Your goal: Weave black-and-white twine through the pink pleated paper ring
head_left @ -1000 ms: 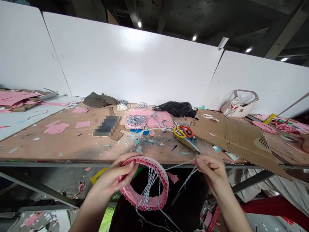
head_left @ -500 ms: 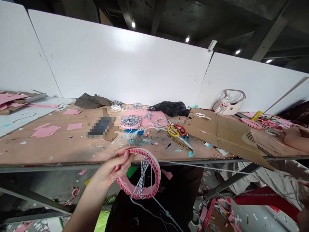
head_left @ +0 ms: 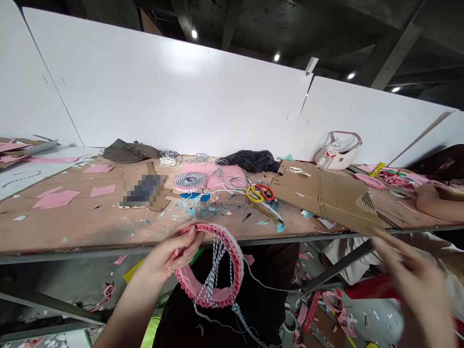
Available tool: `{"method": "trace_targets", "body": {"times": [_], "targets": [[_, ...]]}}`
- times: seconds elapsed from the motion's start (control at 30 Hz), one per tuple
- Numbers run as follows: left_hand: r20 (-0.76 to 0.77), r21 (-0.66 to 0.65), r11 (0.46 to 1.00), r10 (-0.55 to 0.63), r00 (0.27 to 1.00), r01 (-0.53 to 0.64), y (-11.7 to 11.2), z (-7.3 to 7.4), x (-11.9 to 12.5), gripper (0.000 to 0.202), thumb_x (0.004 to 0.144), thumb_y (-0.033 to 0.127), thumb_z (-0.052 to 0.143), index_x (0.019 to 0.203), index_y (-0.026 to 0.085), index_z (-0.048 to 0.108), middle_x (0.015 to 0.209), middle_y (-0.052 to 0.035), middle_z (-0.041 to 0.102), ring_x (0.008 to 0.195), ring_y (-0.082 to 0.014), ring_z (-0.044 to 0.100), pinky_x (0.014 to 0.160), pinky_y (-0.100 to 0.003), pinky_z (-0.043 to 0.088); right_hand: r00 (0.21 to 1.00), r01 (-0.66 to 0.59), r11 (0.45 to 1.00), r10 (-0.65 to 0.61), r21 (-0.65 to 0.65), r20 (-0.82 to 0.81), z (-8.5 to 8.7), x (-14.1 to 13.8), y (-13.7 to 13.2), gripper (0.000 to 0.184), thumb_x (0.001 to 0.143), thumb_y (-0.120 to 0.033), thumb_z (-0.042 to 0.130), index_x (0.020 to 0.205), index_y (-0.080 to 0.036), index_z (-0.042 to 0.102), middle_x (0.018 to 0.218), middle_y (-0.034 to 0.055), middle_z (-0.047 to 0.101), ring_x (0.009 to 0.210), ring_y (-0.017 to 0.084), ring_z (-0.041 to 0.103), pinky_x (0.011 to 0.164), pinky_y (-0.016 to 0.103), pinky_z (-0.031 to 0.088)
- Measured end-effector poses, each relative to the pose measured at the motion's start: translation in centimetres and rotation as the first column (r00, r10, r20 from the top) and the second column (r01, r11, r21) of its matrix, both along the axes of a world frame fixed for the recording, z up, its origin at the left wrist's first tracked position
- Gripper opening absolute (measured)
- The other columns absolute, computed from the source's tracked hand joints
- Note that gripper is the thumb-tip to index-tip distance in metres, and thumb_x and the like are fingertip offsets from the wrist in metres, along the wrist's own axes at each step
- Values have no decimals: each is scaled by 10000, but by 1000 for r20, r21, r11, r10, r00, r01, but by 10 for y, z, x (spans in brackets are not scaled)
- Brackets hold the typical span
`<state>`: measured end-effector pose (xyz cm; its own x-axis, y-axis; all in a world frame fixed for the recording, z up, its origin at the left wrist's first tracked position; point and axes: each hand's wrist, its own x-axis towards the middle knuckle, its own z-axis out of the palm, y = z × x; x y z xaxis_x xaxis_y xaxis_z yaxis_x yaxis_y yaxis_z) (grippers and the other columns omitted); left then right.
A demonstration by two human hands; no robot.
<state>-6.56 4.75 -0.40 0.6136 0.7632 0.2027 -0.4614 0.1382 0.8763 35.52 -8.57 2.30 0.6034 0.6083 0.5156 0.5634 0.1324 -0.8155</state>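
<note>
"What has the left hand [head_left: 184,249] got?"
"The pink ring [head_left: 238,263], gripped by its left rim, striped cord [head_left: 216,263] strung across the opening."
"And the right hand [head_left: 416,285]?"
"Blurred, well right of the ring; I can't tell whether it grips anything."
"Beyond the ring?"
"The counter [head_left: 108,227], with yellow and orange scissor handles [head_left: 259,189] right of the ring, cardboard [head_left: 333,198] farther right."

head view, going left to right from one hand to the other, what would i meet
Left hand, pink ruffled ring, yellow scissor handle, pale handbag, right hand, which is blurred.
</note>
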Motion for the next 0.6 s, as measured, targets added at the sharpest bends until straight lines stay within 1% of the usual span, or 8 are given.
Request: {"method": "trace_targets", "body": {"times": [0.07, 0.13, 0.2, 0.27, 0.33, 0.4, 0.5, 0.6], "targets": [[-19, 0, 1000, -10, 1000, 10, -1, 2, 2, 479, 849, 460, 721, 544, 171, 492, 417, 92, 323, 304, -16, 148, 317, -191, 163, 925, -379, 900, 375, -216, -58, -1, -63, 24, 422, 811, -534, 758, 1148, -281, 783, 858, 94, 734, 684, 215, 611, 684, 380, 485], [-38, -3, 1000, -22, 999, 22, -2, 5, 4, 508, 852, 478, 714, 523, 171, 478, 405, 90, 313, 295, -15, 153, 310, -195, 153, 641, -765, 590, 737, -257, -216, -2, -126, 47, 473, 886, -523, 682, 1291, -279, 704, 920, 55, 727, 635, 157, 549, 651, 309, 473], [-42, -7, 1000, -14, 999, 13, -3, 8, 5, 503, 855, 477, 714, 530, 165, 490, 422, 88, 336, 287, -6, 152, 303, -195, 140, 353, -935, 310, 865, -173, -358, -6, -173, 67, 484, 888, -542, 675, 1270, -248, 713, 789, 21, 681, 591, 124, 475, 572, 242, 406], [-28, -10, 1000, 21, 999, -21, -5, 10, 7, 446, 851, 458, 724, 577, 162, 536, 449, 87, 376, 288, 1, 158, 301, -183, 140, 192, -980, 194, 877, -40, -441, -10, -197, 82, 441, 843, -575, 716, 1069, -203, 783, 662, -4, 600, 565, 107, 423, 530, 214, 341], [-12, -21, 997, 76, 997, -76, -9, 11, 10, 386, 841, 439, 738, 622, 163, 579, 490, 79, 437, 299, 8, 183, 312, -168, 160, 168, -967, 240, 854, 86, -492, -14, -202, 91, 415, 796, -590, 758, 835, -177, 776, 610, -17, 536, 542, 90, 379, 506, 203, 295], [-27, -29, 990, 139, 990, -140, -13, 12, 14, 327, 807, 434, 767, 670, 169, 633, 538, 61, 505, 320, 3, 259, 333, -158, 200, 208, -920, 348, 822, 179, -531, -15, -200, 95, 404, 788, -567, 779, 732, -170, 728, 596, -25, 495, 524, 78, 340, 487, 199, 251], [-89, -8, 979, 201, 976, -202, -19, 12, 21, 232, 736, 383, 825, 843, 196, 739, 588, 32, 585, 420, -58, 458, 410, -165, 335, 241, -844, 458, 788, 279, -567, -11, -198, 100, 341, 830, -499, 769, 749, -171, 718, 540, -58, 381, 489, 65, 252, 474, 207, 176], [-253, 175, 969, 215, 943, -173, -22, 16, 27, 261, 680, 275, 858, 918, 209, 772, 718, -8, 689, 609, -129, 601, 554, -204, 462, 258, -785, 518, 773, 339, -580, -4, -200, 107, 316, 868, -473, 737, 782, -168, 728, 505, -93, 237, 471, 61, 139, 468, 223, 117]]}}
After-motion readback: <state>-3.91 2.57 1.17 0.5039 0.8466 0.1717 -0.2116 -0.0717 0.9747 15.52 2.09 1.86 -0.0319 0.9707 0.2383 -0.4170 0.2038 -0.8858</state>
